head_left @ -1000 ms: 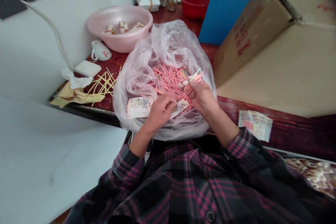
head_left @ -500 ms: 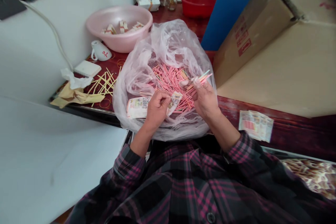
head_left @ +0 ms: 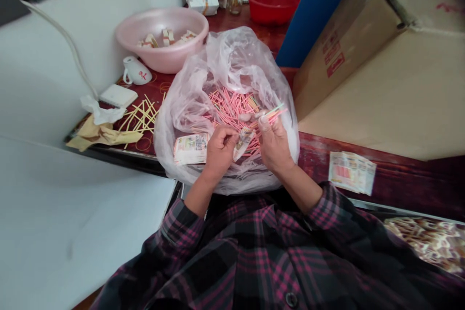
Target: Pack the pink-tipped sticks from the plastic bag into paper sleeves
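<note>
- From the head view, I look down on a clear plastic bag [head_left: 247,48] spread on the dark red counter [head_left: 316,157], with a heap of mostly pink sticks [head_left: 230,109] inside it.
- I see the left hand [head_left: 221,150] above the near part of the bag, thumb and fingers pinched on a small printed packet [head_left: 244,144] that slants toward the other hand.
- I see the right hand [head_left: 274,143] gripping a small bunch of sticks [head_left: 275,114], pink with a green one among them; their ends poke out past the thumb, over the right part of the bag.
- Just left of the left hand, I make out a flat printed pile of packets [head_left: 191,149] lying in the bag.
- To the right on the counter I have more packets [head_left: 351,173], overlapping, near the big cardboard box [head_left: 385,87].
- Left of the bag, I find loose yellow sticks [head_left: 143,117], a white mug [head_left: 138,71] tipped over and a pink basin [head_left: 165,58].
</note>
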The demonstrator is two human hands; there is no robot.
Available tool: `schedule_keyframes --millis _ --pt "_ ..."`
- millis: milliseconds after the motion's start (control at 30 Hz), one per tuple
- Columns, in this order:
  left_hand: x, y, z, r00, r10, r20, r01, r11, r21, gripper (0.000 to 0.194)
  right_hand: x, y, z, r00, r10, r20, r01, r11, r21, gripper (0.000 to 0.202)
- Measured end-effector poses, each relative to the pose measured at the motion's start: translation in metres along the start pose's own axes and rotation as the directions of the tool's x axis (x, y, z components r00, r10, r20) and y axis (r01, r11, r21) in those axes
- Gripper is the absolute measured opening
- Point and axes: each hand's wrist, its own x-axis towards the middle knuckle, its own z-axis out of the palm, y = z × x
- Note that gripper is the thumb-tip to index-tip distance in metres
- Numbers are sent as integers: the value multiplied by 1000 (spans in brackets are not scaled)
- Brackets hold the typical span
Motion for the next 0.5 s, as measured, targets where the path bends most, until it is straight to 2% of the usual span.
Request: schedule_keyframes --millis 100,200,333,500 --pt "-1 0 2 1000 -23 -3 23 999 24 14 -6 5 -1 1000 31 1 -31 1000 2 49" --pt "-3 1 6 998 -56 13 56 998 42 10 -6 7 -1 999 1 -41 -2 1000 -5 46" --pt "-2 4 8 996 -81 33 81 997 18 9 -1 3 -2 999 -39 -23 37 994 -100 40" --pt "1 3 -1 997 -67 37 62 991 119 14 11 -2 -24 988 -123 -88 115 989 -94 41"
